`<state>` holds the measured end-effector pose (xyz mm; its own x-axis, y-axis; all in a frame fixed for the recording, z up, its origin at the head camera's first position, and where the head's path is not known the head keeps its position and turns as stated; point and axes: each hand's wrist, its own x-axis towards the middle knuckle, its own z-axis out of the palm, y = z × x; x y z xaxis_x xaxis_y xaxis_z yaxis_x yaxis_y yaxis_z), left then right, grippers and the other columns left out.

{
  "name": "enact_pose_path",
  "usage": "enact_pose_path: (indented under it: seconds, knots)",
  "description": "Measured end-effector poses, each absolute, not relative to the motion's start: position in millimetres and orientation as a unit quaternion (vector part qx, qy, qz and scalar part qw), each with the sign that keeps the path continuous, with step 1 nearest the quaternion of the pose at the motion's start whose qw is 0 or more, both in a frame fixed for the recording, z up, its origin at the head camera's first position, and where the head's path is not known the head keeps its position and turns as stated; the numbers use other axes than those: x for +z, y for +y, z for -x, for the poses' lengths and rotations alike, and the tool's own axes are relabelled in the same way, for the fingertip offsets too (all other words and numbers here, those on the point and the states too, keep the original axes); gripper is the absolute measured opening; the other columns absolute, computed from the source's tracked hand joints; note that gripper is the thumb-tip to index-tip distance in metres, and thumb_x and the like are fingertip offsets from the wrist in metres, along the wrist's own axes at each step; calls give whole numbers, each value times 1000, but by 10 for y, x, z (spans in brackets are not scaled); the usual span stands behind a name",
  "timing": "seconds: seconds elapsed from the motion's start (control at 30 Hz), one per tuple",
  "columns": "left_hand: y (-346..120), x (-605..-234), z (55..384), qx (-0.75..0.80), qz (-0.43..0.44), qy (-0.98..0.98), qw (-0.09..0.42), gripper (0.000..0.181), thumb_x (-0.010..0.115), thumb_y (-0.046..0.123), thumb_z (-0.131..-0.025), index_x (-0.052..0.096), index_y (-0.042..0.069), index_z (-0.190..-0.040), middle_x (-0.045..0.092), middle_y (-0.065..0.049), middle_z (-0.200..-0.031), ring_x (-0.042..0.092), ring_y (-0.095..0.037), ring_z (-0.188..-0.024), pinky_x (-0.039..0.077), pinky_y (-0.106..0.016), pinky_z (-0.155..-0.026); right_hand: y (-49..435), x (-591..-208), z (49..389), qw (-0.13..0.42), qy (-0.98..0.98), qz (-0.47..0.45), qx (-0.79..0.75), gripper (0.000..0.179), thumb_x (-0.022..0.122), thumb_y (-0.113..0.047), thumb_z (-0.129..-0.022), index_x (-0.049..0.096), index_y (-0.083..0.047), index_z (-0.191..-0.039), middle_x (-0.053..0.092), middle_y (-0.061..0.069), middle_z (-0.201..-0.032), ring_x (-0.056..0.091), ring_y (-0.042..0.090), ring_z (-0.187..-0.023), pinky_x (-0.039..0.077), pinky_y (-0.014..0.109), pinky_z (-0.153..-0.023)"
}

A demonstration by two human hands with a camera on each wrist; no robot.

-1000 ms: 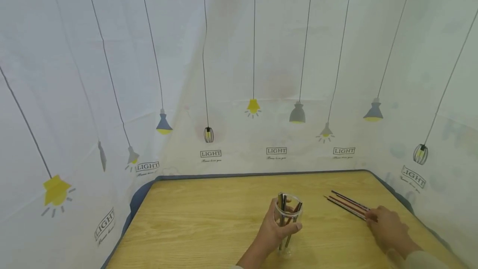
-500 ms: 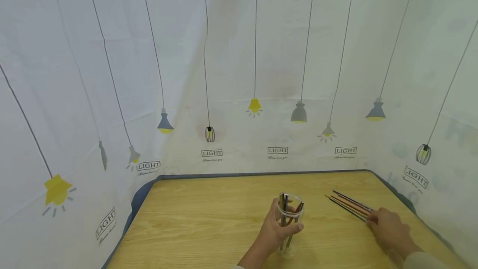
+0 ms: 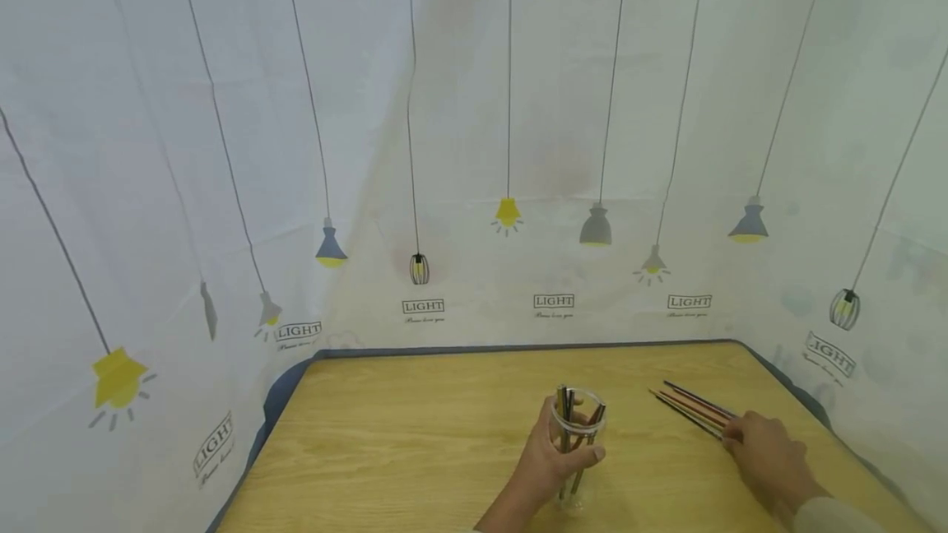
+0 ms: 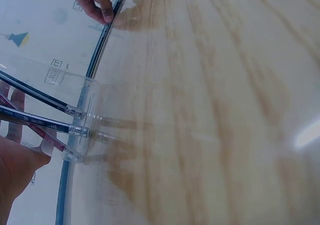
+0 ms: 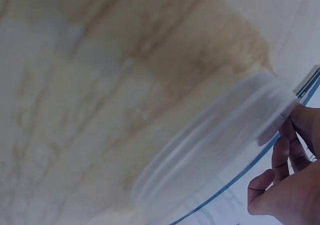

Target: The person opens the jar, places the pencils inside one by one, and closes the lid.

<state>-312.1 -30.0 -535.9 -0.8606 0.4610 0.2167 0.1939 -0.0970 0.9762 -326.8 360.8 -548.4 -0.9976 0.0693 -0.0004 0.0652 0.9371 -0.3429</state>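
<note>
One wooden table (image 3: 415, 434), walls (image 3: 474, 113) (lamp-printed), left hand (image 3: 544, 457) gripping glass (image 3: 580, 437), right hand (image 3: 770, 455) pinching pencils (image 3: 693, 408)

Head view dim; left wrist, tabletop (image 4: 210, 115) glare.

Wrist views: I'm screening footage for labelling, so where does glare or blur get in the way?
Left wrist: a white glare streak near the picture's right edge whites out some tabletop, well away from the transparent cup and its pencils, where HB is legible; right wrist: a pale, smeared band beside the right hand veils the tabletop, cause unclear.
</note>
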Motion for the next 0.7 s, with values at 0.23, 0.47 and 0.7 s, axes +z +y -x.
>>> enact_pose_path:
  seconds: [0.23,0.47,0.7]
  knots:
    - [-297,-5360,3119,701,-250,660,98,68,82,25,-96,47,35,-153,63,3,-140,60,-17,-142,45,-56,-127,3611,-5482,3314,-9,-984,43,175,10,74,-16,-102,79,-9,-106,72,11,-105,66,45,-107,47,80,-85]
    - [-305,-5364,3125,695,-252,666,96,68,82,30,-96,46,36,-154,63,3,-140,58,-19,-145,47,-57,-126,3571,-5455,3320,-21,-983,52,175,9,73,-17,-103,78,-10,-103,71,11,-106,62,43,-106,45,81,-86]
    - [-320,-5353,3107,700,-248,663,97,68,83,27,-96,47,35,-154,64,2,-141,58,-21,-146,48,-57,-126,3556,-5449,3286,-13,-984,46,174,9,71,-16,-104,77,-10,-101,71,9,-103,62,43,-106,45,81,-85]
